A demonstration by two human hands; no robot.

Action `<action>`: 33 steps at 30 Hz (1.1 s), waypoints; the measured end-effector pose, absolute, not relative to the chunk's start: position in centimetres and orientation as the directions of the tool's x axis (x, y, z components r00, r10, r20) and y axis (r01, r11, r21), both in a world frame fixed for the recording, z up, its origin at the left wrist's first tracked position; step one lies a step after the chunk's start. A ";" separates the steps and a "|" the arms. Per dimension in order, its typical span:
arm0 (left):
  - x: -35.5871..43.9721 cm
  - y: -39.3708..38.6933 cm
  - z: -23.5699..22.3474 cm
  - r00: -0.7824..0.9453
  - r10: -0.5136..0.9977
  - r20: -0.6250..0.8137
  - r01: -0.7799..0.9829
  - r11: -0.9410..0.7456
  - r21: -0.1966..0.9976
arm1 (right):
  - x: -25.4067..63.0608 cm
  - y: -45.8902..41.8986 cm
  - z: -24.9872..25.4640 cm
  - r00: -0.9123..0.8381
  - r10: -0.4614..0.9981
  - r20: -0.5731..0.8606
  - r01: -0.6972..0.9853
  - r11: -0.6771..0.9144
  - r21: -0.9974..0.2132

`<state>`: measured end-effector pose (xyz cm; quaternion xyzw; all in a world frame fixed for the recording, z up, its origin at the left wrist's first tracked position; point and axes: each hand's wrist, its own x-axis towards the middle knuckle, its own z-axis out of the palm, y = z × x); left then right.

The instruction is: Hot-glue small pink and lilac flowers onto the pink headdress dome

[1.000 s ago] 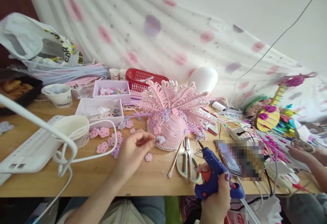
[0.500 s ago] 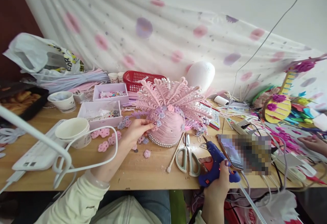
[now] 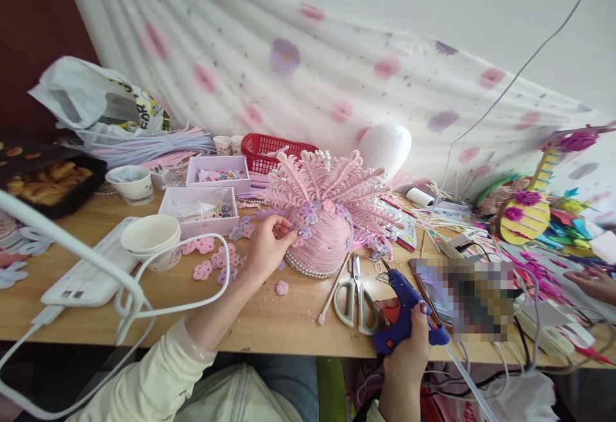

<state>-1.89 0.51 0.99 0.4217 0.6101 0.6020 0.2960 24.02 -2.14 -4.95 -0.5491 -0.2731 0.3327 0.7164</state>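
A pink dome-shaped headdress [image 3: 325,245] stands on the table, wrapped in strands, with a fan of feathery plumes on top and a pearl string around its base. My left hand [image 3: 269,242] touches its left side, thumb and fingers pinched on a small lilac flower [image 3: 298,241] against the dome. Other pink and lilac flowers sit on its front. My right hand [image 3: 409,354] grips a blue hot glue gun [image 3: 402,310], its nozzle pointing up and left, right of the headdress. Scissors [image 3: 356,303] and a thin stick [image 3: 332,294] lie between gun and headdress.
Loose pink flowers [image 3: 205,269], paper cups [image 3: 151,236] and bead boxes [image 3: 199,215] stand left, with a white cable [image 3: 192,310] looping in front. A phone [image 3: 433,287] lies right of the gun. Farther right are a yellow lute-shaped craft [image 3: 524,220] and another person's hand [image 3: 591,281].
My left hand carried the small lilac flower from in front of the headdress to its left side. My right hand keeps hold of the glue gun. The other person's hand moved right.
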 end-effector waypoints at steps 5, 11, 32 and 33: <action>-1.1 -3.3 1.2 -0.256 0.873 0.414 0.604 -0.190 0.774 | 24.6 -1.6 -5.3 0.607 0.794 0.034 -0.166 0.169 -0.972; 0.3 -3.8 0.4 -0.091 0.955 0.280 0.779 -0.107 0.618 | 25.8 -1.1 -5.8 0.537 0.843 0.014 -0.199 0.143 -0.970; 1.6 -3.9 -1.8 -0.130 0.953 0.272 0.480 -0.180 0.859 | 23.9 -1.9 -4.0 0.606 0.795 0.017 -0.175 0.155 -0.972; 1.6 -3.9 -1.8 -0.117 0.959 0.257 0.512 -0.164 0.843 | 23.8 -1.9 -3.9 0.611 0.792 0.022 -0.177 0.164 -0.970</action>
